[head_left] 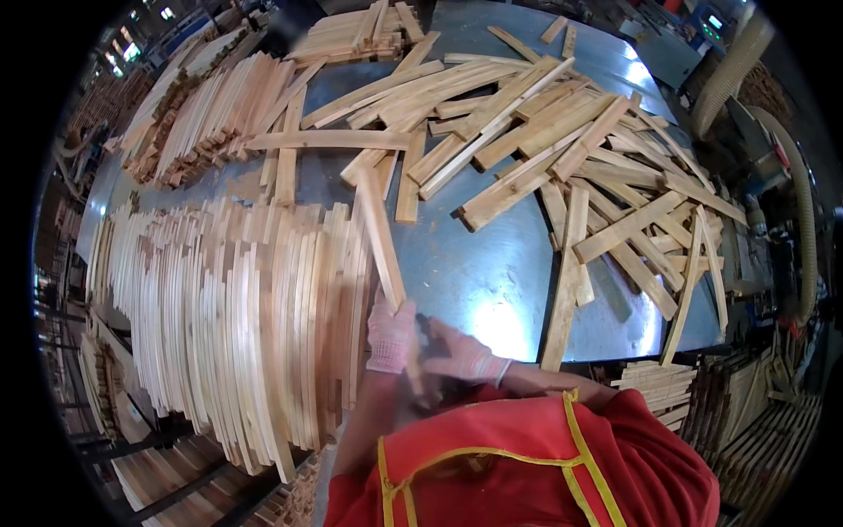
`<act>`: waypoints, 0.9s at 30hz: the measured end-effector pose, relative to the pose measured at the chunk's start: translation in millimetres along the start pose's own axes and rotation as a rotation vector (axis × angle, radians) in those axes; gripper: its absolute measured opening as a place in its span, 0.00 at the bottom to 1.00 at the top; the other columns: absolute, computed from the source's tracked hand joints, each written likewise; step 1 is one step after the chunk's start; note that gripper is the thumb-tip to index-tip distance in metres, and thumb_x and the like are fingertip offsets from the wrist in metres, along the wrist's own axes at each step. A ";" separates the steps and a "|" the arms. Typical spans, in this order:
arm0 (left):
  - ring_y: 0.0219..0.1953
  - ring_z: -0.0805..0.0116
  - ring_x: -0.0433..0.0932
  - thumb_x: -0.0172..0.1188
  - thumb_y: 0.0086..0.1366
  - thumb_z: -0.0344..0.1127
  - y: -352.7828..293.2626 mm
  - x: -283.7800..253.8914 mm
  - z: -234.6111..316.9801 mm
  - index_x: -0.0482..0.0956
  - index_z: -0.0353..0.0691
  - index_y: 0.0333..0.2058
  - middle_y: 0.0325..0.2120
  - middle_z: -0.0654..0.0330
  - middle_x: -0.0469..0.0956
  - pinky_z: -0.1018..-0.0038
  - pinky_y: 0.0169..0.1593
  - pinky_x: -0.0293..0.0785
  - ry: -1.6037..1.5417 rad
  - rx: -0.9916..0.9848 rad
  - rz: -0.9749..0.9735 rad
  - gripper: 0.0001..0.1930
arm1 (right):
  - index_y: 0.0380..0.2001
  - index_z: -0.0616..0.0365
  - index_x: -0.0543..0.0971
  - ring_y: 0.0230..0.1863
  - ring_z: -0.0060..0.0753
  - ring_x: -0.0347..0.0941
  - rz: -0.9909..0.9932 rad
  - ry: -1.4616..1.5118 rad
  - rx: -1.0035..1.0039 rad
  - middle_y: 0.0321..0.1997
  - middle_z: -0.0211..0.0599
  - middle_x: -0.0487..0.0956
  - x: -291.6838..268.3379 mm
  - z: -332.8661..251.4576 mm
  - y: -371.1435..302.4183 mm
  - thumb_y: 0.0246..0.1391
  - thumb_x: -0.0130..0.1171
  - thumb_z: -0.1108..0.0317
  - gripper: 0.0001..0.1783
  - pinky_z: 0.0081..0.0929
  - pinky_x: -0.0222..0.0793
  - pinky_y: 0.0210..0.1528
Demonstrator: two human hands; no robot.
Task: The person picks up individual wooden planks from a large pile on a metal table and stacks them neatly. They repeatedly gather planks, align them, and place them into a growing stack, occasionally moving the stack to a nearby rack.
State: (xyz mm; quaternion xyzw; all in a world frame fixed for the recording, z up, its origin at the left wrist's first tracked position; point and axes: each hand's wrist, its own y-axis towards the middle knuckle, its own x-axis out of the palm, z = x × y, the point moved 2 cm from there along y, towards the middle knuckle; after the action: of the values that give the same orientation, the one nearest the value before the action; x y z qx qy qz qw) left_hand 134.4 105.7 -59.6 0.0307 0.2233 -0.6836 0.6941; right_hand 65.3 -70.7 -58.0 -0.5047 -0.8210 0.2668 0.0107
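Wooden slat (380, 241), lower middle of frame, left of centre. Left grip (389, 340) (gloved hand) closed around its near end; the far end points up-frame and leans slightly left. Long axis close to vertical in frame, running away from the body.

Key relation: slat sits right along the right edge of the packed row of slats (237, 325) at left of frame, near parallel to it, small tilt only. Left hand is the nearer of the 2 to that row.

Right grip (465, 356) is just right of the left, fingers pointing at it. Blurred there: can't tell if it's narrow, wide or touching wood. Blurred strip between the 2 hands; can't tell if it's the same slat.

Loose pile (562, 132) lies crisscross on the metal surface (479, 272), upper middle to right of frame, well apart from both hands.
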 end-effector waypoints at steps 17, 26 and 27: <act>0.76 0.43 0.60 0.66 0.66 0.49 -27.5 12.9 5.6 0.57 0.42 0.77 0.75 0.47 0.62 0.49 0.77 0.56 1.023 0.110 -0.048 0.46 | 0.61 0.63 0.76 0.44 0.39 0.78 1.183 1.141 0.300 0.55 0.46 0.80 -265.9 67.2 205.1 0.51 0.80 0.59 0.38 0.38 0.75 0.43; 0.64 0.52 0.77 0.70 0.66 0.46 -3.9 37.8 -43.0 0.67 0.38 0.73 0.68 0.43 0.71 0.63 0.67 0.73 -0.004 0.048 -0.221 0.40 | 0.67 0.58 0.70 0.57 0.40 0.82 0.292 1.279 -0.003 0.58 0.40 0.82 -96.8 108.1 30.8 0.59 0.66 0.78 0.33 0.35 0.81 0.61; 0.63 0.58 0.77 0.70 0.66 0.42 6.5 45.1 -29.8 0.68 0.38 0.72 0.65 0.47 0.74 0.66 0.65 0.72 0.045 -0.015 -0.382 0.39 | 0.67 0.58 0.70 0.56 0.39 0.82 0.207 1.283 0.067 0.57 0.40 0.82 -71.7 113.0 16.2 0.58 0.69 0.76 0.35 0.35 0.81 0.60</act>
State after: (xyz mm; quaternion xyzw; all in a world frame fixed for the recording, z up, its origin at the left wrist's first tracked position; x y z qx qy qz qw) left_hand 131.1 74.3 -103.9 -0.0021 0.2458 -0.8004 0.5468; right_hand 81.4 -173.1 -144.1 -0.6396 -0.5898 -0.0626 0.4890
